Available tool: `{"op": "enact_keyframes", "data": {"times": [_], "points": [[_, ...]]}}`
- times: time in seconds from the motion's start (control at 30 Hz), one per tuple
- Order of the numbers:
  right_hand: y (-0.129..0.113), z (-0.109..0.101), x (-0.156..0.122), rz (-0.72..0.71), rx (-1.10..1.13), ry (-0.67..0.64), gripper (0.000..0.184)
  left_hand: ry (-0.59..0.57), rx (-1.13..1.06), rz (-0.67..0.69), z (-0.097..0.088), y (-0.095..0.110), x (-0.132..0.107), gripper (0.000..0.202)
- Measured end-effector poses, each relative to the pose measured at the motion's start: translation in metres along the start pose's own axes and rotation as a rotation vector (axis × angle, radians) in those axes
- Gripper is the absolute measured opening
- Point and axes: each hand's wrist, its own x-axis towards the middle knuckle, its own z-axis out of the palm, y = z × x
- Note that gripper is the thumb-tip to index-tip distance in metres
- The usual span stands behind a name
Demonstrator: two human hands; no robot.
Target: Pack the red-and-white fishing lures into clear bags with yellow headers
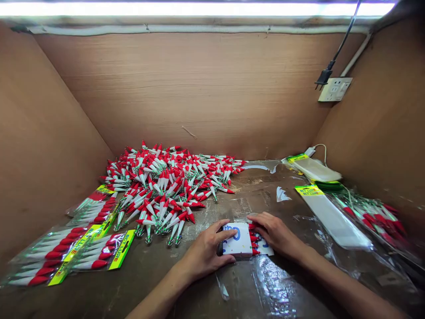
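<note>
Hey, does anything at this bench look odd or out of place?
Yes. A black plug dangles beside the wall socket, not plugged in. Also, a ragged white scrap lies on the worktop beyond the right hand, looking torn and stray.

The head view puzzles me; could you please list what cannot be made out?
Head view:
Black object: mostly covered by the left hand.
Red-tipped lures: other ends hidden by the white box.
Lure pile: lower lures buried under upper ones.
Right forearm: cut off by the bottom edge.
</note>
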Motion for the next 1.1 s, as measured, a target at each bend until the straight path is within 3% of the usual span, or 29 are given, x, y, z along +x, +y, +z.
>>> {"op": "enact_keyframes", "data": {"times": [0.23, 0.47, 0.57, 0.63, 0.73, 0.8, 0.87, 0.97, 1.1], "points": [[0.004, -0.002, 0.000, 0.019, -0.215, 0.060, 0.016, 0.015, 0.002, 0.016, 0.002, 0.002, -0.001, 0.072], [-0.011, 0.008, -0.002, -0.017, -0.256, 0.012, 0.023, 0.002, 0.024, 0.006, 0.003, 0.005, -0.002, 0.074], [0.003, 0.001, -0.002, -0.010, -0.196, 0.022, 0.029, 0.006, 0.035, 0.008, 0.005, 0.005, -0.002, 0.074], [0.028, -0.013, -0.004, 0.110, -0.204, 0.101, 0.033, 0.017, 0.037, 0.009, 0.008, 0.006, -0.002, 0.074], [0.078, -0.044, -0.016, 0.492, -0.438, 0.253, 0.037, 0.056, 0.041, -0.002, 0.014, 0.008, 0.000, 0.076], [0.109, -0.062, -0.029, 0.787, -0.563, 0.201, 0.040, 0.077, 0.043, -0.003, 0.017, 0.010, 0.001, 0.078], [0.131, -0.073, -0.041, 0.966, -0.575, 0.158, 0.032, 0.079, 0.045, 0.010, 0.018, 0.012, 0.001, 0.080], [0.147, -0.079, -0.049, 1.030, -0.537, 0.181, 0.022, 0.073, 0.041, 0.025, 0.013, 0.014, -0.003, 0.078], [0.152, -0.083, -0.049, 0.940, -0.443, 0.280, 0.017, 0.088, 0.010, 0.025, 0.004, 0.016, -0.007, 0.077]]}}
